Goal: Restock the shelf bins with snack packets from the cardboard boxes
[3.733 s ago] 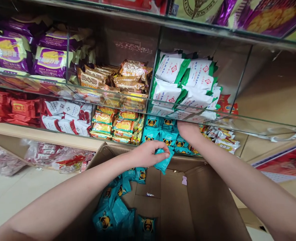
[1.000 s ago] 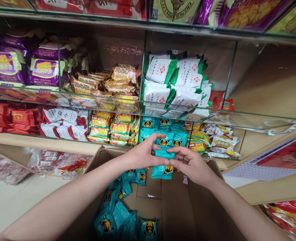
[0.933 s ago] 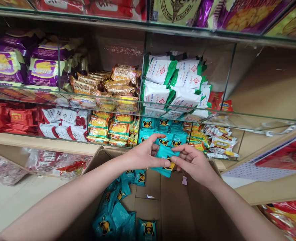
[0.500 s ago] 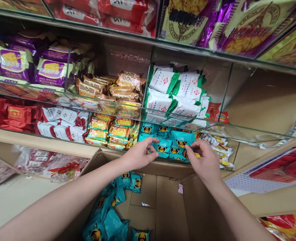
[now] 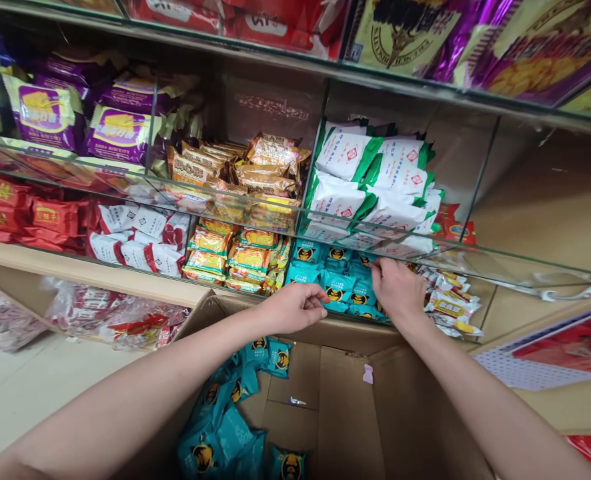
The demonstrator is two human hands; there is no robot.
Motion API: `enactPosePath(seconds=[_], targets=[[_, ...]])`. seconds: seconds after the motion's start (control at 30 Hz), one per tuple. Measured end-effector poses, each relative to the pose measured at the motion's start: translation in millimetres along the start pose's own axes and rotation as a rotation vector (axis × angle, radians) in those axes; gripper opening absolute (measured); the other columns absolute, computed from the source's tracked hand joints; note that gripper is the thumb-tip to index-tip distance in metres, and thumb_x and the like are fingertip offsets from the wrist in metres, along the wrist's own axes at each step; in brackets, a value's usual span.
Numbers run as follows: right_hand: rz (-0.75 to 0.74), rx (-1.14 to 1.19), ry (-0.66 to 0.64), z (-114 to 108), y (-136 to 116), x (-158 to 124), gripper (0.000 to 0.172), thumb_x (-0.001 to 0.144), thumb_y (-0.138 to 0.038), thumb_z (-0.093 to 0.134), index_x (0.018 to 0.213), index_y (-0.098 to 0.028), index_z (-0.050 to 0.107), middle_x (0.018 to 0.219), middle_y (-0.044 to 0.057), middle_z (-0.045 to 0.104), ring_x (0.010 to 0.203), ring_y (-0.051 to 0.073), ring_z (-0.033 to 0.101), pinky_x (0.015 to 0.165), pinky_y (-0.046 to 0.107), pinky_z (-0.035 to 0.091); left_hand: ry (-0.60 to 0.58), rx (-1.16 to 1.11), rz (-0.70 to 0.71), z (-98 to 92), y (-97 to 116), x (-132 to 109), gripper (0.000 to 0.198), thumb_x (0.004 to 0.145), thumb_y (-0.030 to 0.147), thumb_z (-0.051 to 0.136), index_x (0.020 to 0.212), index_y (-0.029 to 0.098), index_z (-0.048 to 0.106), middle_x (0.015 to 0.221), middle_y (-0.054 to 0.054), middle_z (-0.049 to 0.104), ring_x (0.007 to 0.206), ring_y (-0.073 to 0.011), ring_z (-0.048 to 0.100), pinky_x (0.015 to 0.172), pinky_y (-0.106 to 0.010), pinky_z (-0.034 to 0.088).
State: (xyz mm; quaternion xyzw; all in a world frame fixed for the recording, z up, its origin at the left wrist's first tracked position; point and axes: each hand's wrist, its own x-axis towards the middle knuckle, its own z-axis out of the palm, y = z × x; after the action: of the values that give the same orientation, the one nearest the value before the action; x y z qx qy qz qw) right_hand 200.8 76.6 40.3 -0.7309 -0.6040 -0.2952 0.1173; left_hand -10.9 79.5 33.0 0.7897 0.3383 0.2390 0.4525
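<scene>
My right hand [image 5: 398,288] reaches under the glass shelf into the compartment of teal snack packets [image 5: 333,277]. Its fingers are bent and pinched on a teal packet at the top of the pile. Just above the near rim of the open cardboard box [image 5: 345,331] hovers my left hand [image 5: 299,307]. That hand is loosely curled with nothing visible in it, beside the front of the teal pile. More teal packets [image 5: 225,427] lie in the left part of the box.
A glass shelf edge [image 5: 500,261] runs just above my right hand. White-and-green packets [image 5: 370,180] sit above it, orange packets [image 5: 240,257] to the left, and white-and-yellow packets [image 5: 448,303] to the right. Clear bags of red sweets [image 5: 120,317] lie on the floor at left.
Both hands held a teal packet over the box a second ago. The right hand has carried it into the shelf compartment, and the left hand has let go and curled up.
</scene>
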Motion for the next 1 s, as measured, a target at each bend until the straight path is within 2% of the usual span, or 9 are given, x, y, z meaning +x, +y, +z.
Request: enactPosePath(seconds=[0.13,0.33,0.53,0.6,0.77,0.83,0.93,1.0], targets=[[0.021,-0.023,-0.037,-1,0,0,0.033,0.088,-0.033,0.029,0.09,-0.016,0.058,0.078,0.01,0.064,0.064,0.021,0.06,0.047,0.026,0.022,-0.007,0.017,0.031,1.1,-2,0,0.014,0.071,0.02,0.054,0.085,0.016,0.057,0.064,0.002,0.055,0.06,-0.0099,0.051,0.058,-0.021,0.043],[0.01,-0.073,-0.164,-6,-5,4,0.031,0.086,-0.029,0.033,0.087,-0.013,0.06,0.07,0.013,0.065,0.063,0.026,0.062,0.049,0.028,0.033,-0.007,0.089,0.064,1.3,-2,0,0.015,0.072,0.019,0.053,0.086,0.016,0.058,0.064,0.002,0.056,0.06,-0.01,0.052,0.058,-0.021,0.043],[0.158,0.092,-0.132,-1,-3,8,0.032,0.085,-0.033,0.036,0.096,-0.02,0.062,0.08,0.014,0.067,0.074,0.029,0.063,0.057,0.034,0.04,-0.001,0.158,0.105,2.3,-3,-1,0.018,0.073,0.021,0.052,0.089,0.015,0.059,0.069,0.0,0.06,0.063,-0.0117,0.055,0.061,-0.022,0.043],[0.141,0.067,-0.182,-5,-4,10,0.031,0.085,-0.028,0.036,0.095,-0.018,0.063,0.078,0.014,0.067,0.073,0.03,0.063,0.058,0.035,0.041,-0.01,0.184,0.111,2.5,-3,0,0.018,0.073,0.021,0.052,0.089,0.015,0.059,0.069,-0.001,0.06,0.063,-0.0119,0.055,0.061,-0.022,0.043],[-0.009,-0.04,-0.366,-22,-14,15,0.031,0.077,-0.005,0.035,0.081,-0.012,0.065,0.076,0.015,0.065,0.074,0.031,0.064,0.058,0.035,0.045,-0.007,0.216,0.134,2.5,-2,1,0.017,0.074,0.021,0.052,0.088,0.015,0.059,0.067,0.0,0.06,0.062,-0.0114,0.055,0.06,-0.022,0.042],[-0.035,-0.074,-0.361,-25,-18,13,0.032,0.076,-0.002,0.034,0.082,-0.01,0.064,0.078,0.016,0.064,0.074,0.03,0.064,0.057,0.035,0.046,0.0,0.212,0.145,2.5,-3,1,0.016,0.074,0.021,0.052,0.087,0.016,0.059,0.066,0.0,0.06,0.061,-0.0111,0.054,0.059,-0.021,0.042],[-0.034,-0.137,-0.263,-25,-22,5,0.033,0.079,-0.004,0.03,0.09,-0.007,0.061,0.086,0.019,0.06,0.068,0.028,0.064,0.052,0.033,0.047,0.002,0.208,0.156,2.5,-3,1,0.016,0.075,0.021,0.051,0.087,0.016,0.059,0.067,0.0,0.059,0.061,-0.0105,0.054,0.059,-0.021,0.042],[-0.036,-0.144,-0.245,-25,-24,2,0.033,0.081,-0.005,0.029,0.096,-0.006,0.058,0.092,0.02,0.058,0.068,0.025,0.064,0.051,0.031,0.047,-0.007,0.222,0.156,2.5,-3,1,0.016,0.075,0.021,0.051,0.088,0.015,0.059,0.067,0.001,0.059,0.061,-0.0101,0.054,0.059,-0.02,0.042]])
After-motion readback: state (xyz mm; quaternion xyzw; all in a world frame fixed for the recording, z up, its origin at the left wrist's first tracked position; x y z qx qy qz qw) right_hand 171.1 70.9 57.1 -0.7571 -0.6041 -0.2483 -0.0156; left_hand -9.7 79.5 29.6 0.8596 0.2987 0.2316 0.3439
